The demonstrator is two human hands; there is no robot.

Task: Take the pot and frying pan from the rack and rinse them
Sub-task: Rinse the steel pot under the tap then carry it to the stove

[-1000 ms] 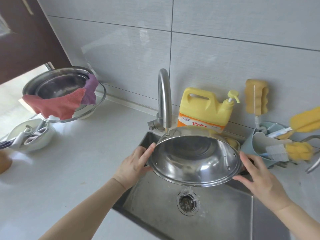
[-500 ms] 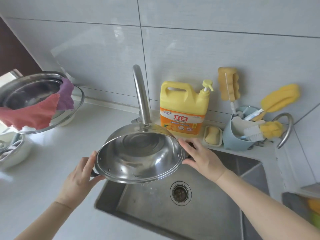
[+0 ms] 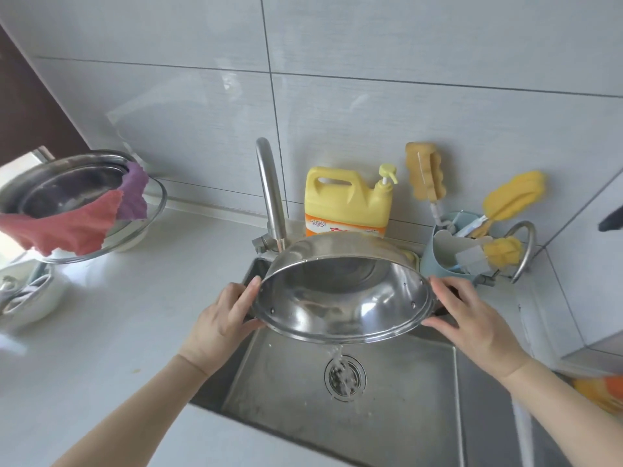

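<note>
A shiny steel pot (image 3: 340,294) is held over the sink (image 3: 397,423), tipped toward me so its inside shows. Water runs off its lower rim and falls onto the drain (image 3: 344,375). My left hand (image 3: 220,323) grips the pot's left side handle. My right hand (image 3: 477,323) grips the right side handle. The tap (image 3: 269,197) rises just behind the pot's upper left rim. No frying pan can be told apart in this view.
A yellow detergent jug (image 3: 347,200) stands behind the pot. A blue holder (image 3: 445,251) with yellow sponge brushes sits at the right. On the left counter a steel basin (image 3: 67,187) draped with red and purple cloths rests above a white bowl (image 3: 30,294).
The pot has tipped further toward me and water now pours from its rim onto the drain. Both hands kept their hold on the handles while the view swung left, then back.
</note>
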